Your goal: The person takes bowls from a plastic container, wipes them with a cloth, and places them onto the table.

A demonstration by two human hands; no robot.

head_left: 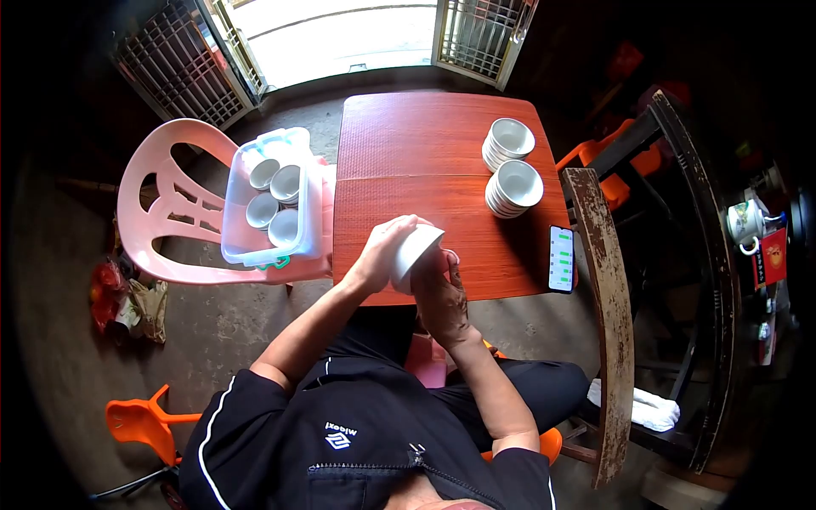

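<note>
Clasping the outer wall of a white, round bowl [415, 254], the person's left hand [382, 252] lay with its fingers extended together along the upper side; the forearm rose obliquely from the lower left. The right hand [442, 297] stood upright from the wrist, fingers bent at the bowl's mouth; whether they pinched the rim or only touched it could not be told. The bowl was tilted, mouth to the right, above the near edge of a reddish-brown wooden table [408, 136]. Two stacks of white bowls [513, 161] stood near the right edge, and one lit smartphone [560, 259] lay at the near right corner. Four further bowl stacks [274, 200] showed inside one translucent plastic bin [242, 252], set on one pink plastic chair [157, 251] beside the left edge. A broad stretch of tabletop extended from the hands to the far edge, bounded rightward by the two stacks.
</note>
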